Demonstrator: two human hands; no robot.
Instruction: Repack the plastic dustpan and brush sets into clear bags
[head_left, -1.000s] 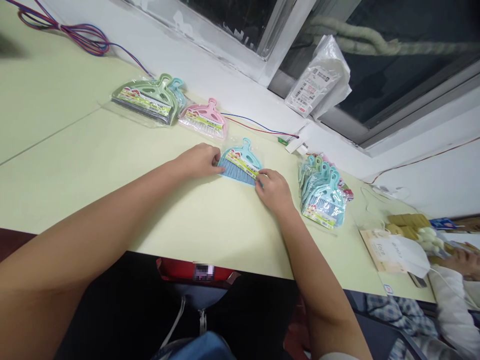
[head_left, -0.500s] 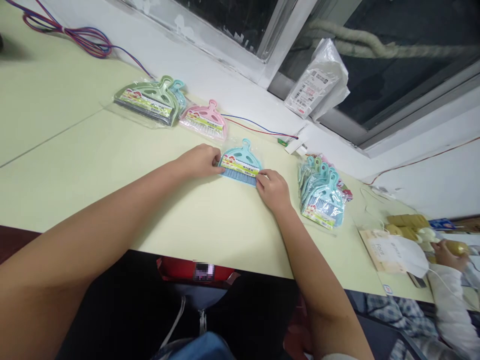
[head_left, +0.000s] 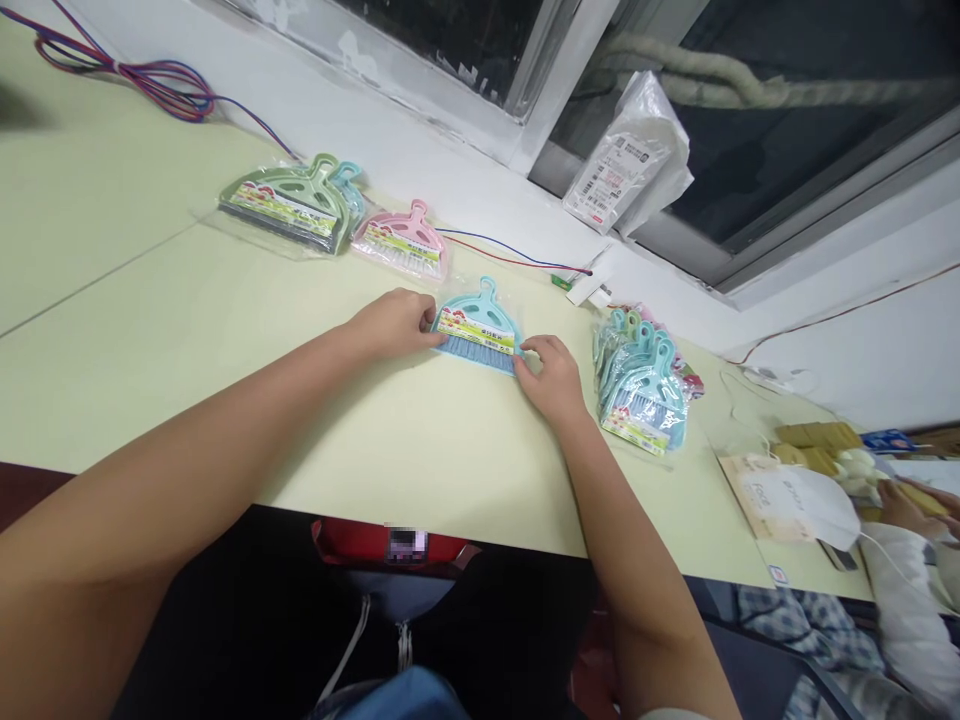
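A light blue dustpan and brush set [head_left: 480,318] in a clear bag lies flat on the table in front of me, its handle pointing away and its blue bristles towards me. A yellow-green printed label crosses its middle. My left hand [head_left: 403,322] is at its left edge, fingers curled and thumb against the bag, closed on that edge. At the right edge is my right hand [head_left: 551,375], its thumb by the bristle end and its bent forefinger apart from the thumb. The underside of the set is hidden.
Behind lie a bagged pink set [head_left: 401,240] and green set [head_left: 281,205]. Several bagged sets [head_left: 645,385] overlap to the right. Cables [head_left: 161,85] run along the wall. A white plastic package [head_left: 626,165] stands at the window. Another person's hands [head_left: 911,510] handle something yellow far right.
My right fingers have come off the label to just beside the set's right edge, with thumb and forefinger wider apart. My left hand stays at the left edge. The other person's hands have moved.
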